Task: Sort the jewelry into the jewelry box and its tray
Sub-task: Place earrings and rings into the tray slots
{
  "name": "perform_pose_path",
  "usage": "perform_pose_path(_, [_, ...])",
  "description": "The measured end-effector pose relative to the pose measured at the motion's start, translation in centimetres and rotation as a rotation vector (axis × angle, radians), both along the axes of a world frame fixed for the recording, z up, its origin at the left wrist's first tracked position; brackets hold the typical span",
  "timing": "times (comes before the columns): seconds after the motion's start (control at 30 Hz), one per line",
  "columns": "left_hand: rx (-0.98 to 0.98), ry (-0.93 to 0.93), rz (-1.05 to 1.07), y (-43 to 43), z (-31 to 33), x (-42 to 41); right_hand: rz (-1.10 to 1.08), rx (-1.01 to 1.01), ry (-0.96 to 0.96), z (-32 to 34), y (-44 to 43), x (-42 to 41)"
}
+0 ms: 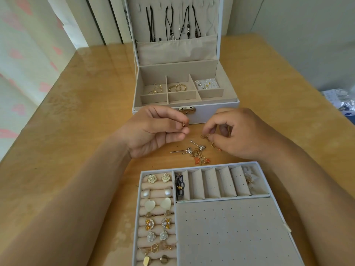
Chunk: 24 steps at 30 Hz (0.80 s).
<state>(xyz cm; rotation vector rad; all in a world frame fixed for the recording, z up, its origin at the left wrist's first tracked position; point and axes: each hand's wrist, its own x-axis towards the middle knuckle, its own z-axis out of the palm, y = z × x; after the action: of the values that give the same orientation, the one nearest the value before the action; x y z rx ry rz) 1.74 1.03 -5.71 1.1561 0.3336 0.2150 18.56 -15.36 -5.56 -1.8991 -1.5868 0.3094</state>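
Observation:
The open white jewelry box (217, 112) stands at the back of the table, with gold rings and small studs in its rear compartments and cord necklaces hanging in its lid. Its tray (230, 227) lies in front of me, earring pairs lined up in the left rolls. Between them sits a loose pile of earrings (197, 152) on the table. My left hand (153, 131) pinches a small gold earring (49, 124) above the table. My right hand (240, 133) pinches another gold piece (206, 137) at the pile's far edge.
The wooden table (76, 121) extends to the left and right of the box. A plastic bag with packets (342, 100) lies at the right edge. A dark chain sits in the tray's first slot (180, 184), and white pieces fill its last slot (251, 179).

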Motion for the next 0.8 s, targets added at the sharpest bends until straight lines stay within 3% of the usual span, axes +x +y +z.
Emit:
perform_pose_path(0.27, [-0.006, -0.010, -0.018, -0.1, -0.2, 0.1, 0.099, -0.177, -0.068, -0.3, 0.4, -1.4])
perform_pose_path(0.5, [0.007, -0.019, -0.036, 0.1, -0.3, 0.1, 0.128, -0.205, -0.096, -0.4, 0.5, -1.9])
perform_pose_path(0.8, [0.012, -0.013, -0.017, 0.4, -0.2, 0.2, -0.018, -0.028, 0.272, -0.3, 0.3, -0.7])
